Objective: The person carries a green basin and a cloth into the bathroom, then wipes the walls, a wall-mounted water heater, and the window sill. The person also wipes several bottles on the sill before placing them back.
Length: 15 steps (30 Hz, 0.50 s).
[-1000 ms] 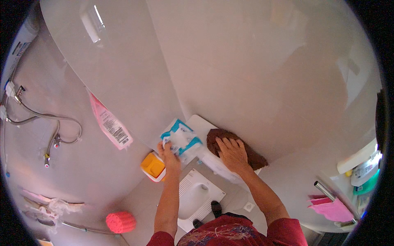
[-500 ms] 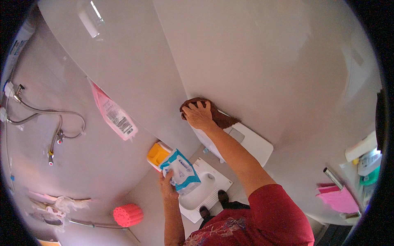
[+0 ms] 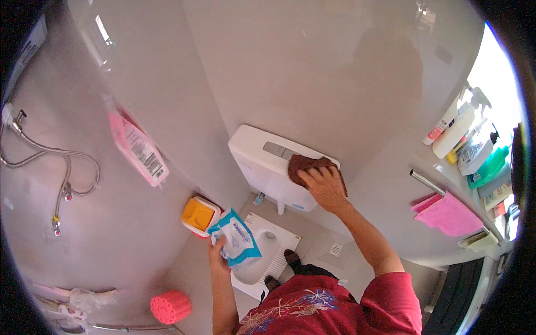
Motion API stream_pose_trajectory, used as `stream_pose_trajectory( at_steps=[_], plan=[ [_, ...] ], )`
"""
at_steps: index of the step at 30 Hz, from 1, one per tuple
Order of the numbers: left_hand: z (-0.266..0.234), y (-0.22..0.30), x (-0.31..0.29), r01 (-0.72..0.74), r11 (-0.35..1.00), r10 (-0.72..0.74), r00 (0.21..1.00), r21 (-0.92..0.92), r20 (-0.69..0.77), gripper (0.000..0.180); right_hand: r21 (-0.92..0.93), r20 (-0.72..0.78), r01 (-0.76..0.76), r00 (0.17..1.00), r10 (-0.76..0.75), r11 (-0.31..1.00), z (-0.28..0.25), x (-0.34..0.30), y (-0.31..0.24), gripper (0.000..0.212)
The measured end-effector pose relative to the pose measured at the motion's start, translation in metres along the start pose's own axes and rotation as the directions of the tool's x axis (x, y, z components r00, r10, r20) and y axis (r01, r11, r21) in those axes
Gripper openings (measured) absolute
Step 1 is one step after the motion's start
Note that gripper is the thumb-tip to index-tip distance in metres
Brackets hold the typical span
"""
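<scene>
A brown cloth [image 3: 298, 167] lies folded over the right end of a white toilet cistern [image 3: 257, 170] mounted on the wall. Upon it press the fingers of my right hand [image 3: 325, 187], gripping the cloth against the top and front edge. My left hand [image 3: 218, 252] holds a soft white pouch with blue edges [image 3: 237, 237] low on the left, its fingers closed on the pouch's left side. The pouch looks like a wipes packet and hangs in front of the white squat toilet [image 3: 254, 274], partly hiding it.
A bin with an orange lid [image 3: 198, 215] stands left of the pouch. On the left wall are a pink bottle [image 3: 139, 148] and metal hoses [image 3: 67, 152]. To the right, a pink cloth [image 3: 449, 215] hangs on a rail below a shelf of several bottles [image 3: 491, 164]. A red stool [image 3: 171, 307] sits lower left.
My right hand has slid the brown cloth from the cistern's left end to its right end, uncovering the left top. My left hand still holds the pouch. The view has shifted rightward.
</scene>
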<state>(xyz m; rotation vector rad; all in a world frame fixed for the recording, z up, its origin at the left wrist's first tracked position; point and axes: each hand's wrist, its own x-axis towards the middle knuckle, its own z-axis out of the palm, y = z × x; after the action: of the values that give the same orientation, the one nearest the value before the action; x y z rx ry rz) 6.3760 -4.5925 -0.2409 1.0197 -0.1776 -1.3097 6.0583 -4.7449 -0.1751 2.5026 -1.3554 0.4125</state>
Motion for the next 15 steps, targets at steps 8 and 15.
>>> stream_pose_trajectory(
  at_steps=[8, 15],
  plan=[
    [-0.036, 0.0, -0.057, 0.019, 1.0, -0.017, 0.997, 0.024, -0.076, 0.048, 0.048, -0.046, -0.178, 0.983, 0.18, 0.983, 0.023, 0.029, 0.008, 0.044],
    [-0.077, -0.035, -0.072, 0.001, 0.992, -0.023, 0.983, -0.124, -0.18, 0.041, 0.012, -0.114, -0.152, 0.982, 0.153, 0.988, 0.069, 0.119, -0.032, 0.045]
  ],
)
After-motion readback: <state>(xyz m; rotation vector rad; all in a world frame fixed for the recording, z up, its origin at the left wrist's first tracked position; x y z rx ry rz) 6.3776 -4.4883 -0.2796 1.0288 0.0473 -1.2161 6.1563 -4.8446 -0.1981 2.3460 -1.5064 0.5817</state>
